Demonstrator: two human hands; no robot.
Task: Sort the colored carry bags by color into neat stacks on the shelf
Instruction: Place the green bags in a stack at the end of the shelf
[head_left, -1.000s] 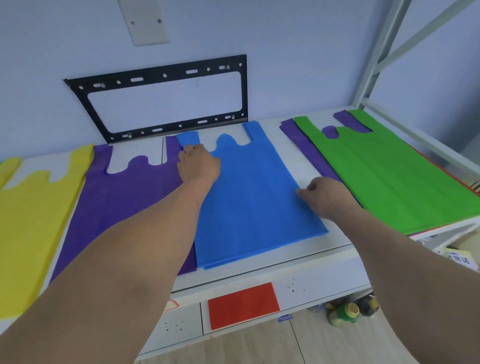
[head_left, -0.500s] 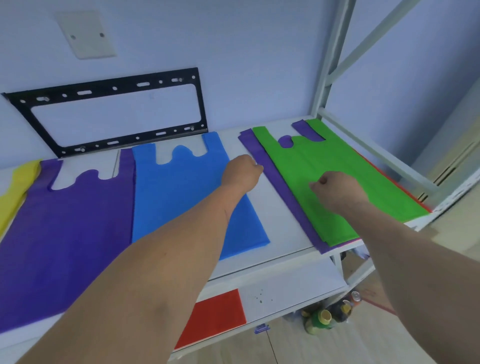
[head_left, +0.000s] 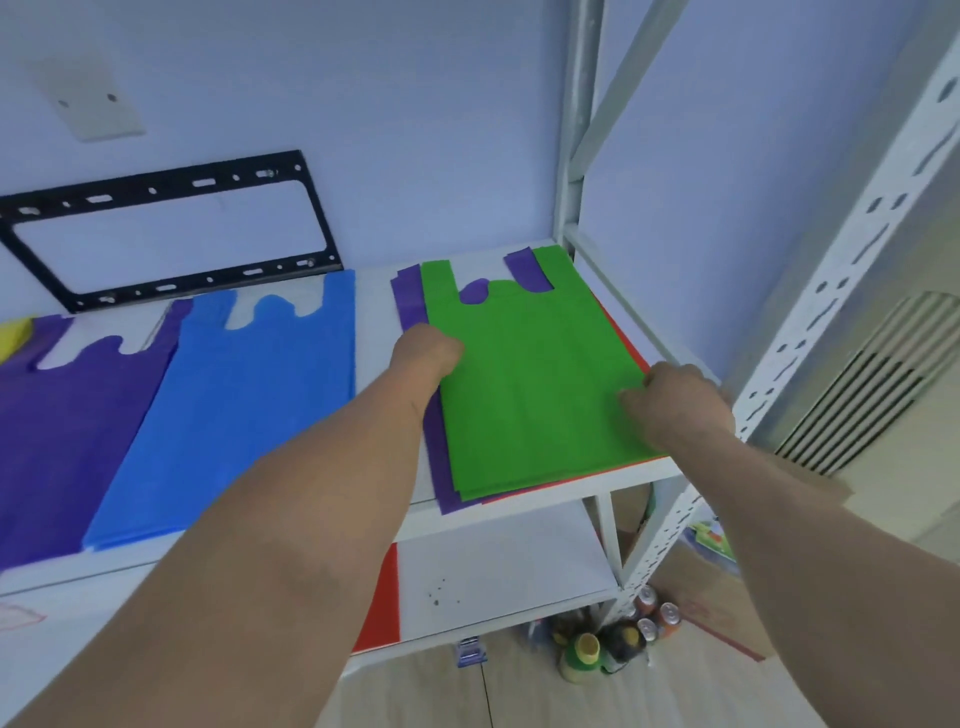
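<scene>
A green bag (head_left: 530, 374) lies on top of the mixed pile at the right end of the white shelf (head_left: 374, 306). Beneath it a purple bag (head_left: 410, 301) sticks out on the left and a red one (head_left: 626, 338) on the right. My left hand (head_left: 426, 351) rests on the green bag's left edge, fingers curled. My right hand (head_left: 675, 395) pinches its right edge near the shelf's corner. To the left lie a blue bag (head_left: 244, 400), a purple stack (head_left: 57, 431) and a sliver of a yellow bag (head_left: 13, 335).
A black metal bracket (head_left: 171, 234) leans against the wall behind the bags. The white upright post (head_left: 810, 322) stands close to my right hand. A lower shelf (head_left: 498, 577) carries a red sheet (head_left: 382, 603). Bottles and cans (head_left: 613, 639) stand on the floor.
My view has swung to the right. Both hands left the blue bag and moved right onto the green bag, the left to its left edge, the right to its right edge.
</scene>
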